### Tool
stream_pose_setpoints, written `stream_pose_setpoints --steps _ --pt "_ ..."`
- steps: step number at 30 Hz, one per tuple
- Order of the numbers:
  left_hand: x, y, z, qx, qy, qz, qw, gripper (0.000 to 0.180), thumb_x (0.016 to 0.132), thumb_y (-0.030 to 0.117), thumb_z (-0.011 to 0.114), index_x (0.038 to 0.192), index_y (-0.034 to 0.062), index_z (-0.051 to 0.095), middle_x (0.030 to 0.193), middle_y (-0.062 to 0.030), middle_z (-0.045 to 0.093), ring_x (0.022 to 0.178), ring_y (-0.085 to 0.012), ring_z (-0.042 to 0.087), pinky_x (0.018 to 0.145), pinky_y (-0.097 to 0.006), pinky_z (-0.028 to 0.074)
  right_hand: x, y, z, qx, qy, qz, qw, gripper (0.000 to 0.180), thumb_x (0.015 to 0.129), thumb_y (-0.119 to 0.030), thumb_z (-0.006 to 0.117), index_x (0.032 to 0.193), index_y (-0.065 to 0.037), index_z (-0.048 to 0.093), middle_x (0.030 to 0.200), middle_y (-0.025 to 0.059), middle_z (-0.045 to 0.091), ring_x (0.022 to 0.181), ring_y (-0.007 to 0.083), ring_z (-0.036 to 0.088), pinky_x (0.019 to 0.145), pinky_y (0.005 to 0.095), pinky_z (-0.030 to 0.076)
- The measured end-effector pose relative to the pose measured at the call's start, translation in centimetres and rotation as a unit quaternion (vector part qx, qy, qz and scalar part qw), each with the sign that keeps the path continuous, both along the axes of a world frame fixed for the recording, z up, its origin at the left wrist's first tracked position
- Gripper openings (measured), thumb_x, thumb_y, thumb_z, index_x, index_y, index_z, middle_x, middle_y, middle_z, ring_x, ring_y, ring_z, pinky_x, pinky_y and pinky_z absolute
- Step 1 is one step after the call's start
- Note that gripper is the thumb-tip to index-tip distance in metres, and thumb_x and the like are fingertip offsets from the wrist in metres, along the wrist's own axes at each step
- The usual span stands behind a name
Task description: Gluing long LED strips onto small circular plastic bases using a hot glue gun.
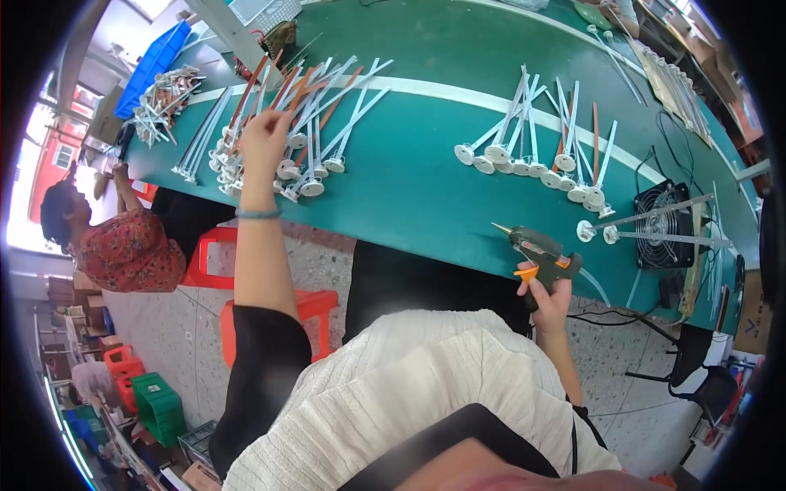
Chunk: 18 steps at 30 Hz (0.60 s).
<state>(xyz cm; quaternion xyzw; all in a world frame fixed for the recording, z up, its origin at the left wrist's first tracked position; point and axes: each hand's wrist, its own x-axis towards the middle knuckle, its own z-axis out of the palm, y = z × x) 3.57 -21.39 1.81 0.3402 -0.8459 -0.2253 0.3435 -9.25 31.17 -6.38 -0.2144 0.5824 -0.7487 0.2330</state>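
My right hand [550,304] grips a dark hot glue gun [536,244] with an orange trigger, its thin nozzle pointing left over the table's near edge. A clear glue stick trails from its back. My left hand [264,143] reaches over a dense pile of strips with round white discs [311,186] on their ends. Its thumb and fingers are curled together in a pinch; whatever is between them cannot be made out. Most strips are silvery, some reddish-brown. Another group of disc-ended strips [497,154] lies right of the middle.
Two disc-ended strips [655,219] rest across a black fan [665,233] on the right. Loose strips [205,135] and a blue tray [155,69] are at the far left. A co-worker [123,237] sits left, near red stools [307,315]. Cables run along the right side.
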Motion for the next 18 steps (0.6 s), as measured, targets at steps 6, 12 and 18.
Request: stream_pose_setpoints --steps 6,12,18 --pt "-2.3 -3.3 -2.2 -0.161 -0.299 0.124 0.932 0.028 0.081 0.028 0.075 0.094 0.0030 0.072 0.106 -0.0177 0.071 0.092 -0.0371 0.069 0.081 -0.048 0.055 0.7 0.2 -0.7 -0.015 0.004 -0.044 0.999 0.049 0.091 0.003 0.056 0.138 0.002 0.040 0.117 0.0229 0.064 0.076 0.0184 0.062 0.067 0.0288 0.053" --pt "0.8 -3.9 2.1 0.008 -0.216 0.015 0.976 0.028 0.080 0.024 0.080 0.093 0.0011 0.072 0.077 -0.0107 0.071 0.071 -0.0232 0.068 0.066 -0.036 0.053 0.5 0.4 0.0 0.008 -0.007 -0.039 0.999 0.049 0.091 0.003 0.055 0.138 0.002 0.040 0.117 0.0231 0.064 0.076 0.0190 0.063 0.067 0.0288 0.053" --pt "3.1 2.9 9.3 0.140 0.069 -0.116 0.981 0.015 0.087 0.011 0.077 0.096 0.0000 0.072 0.076 -0.0014 0.069 0.064 -0.0058 0.059 0.057 -0.021 0.044 0.0 -0.1 0.0 0.025 -0.003 -0.019 1.000 0.048 0.090 0.003 0.055 0.137 0.002 0.042 0.116 0.0230 0.064 0.076 0.0192 0.063 0.068 0.0298 0.053"
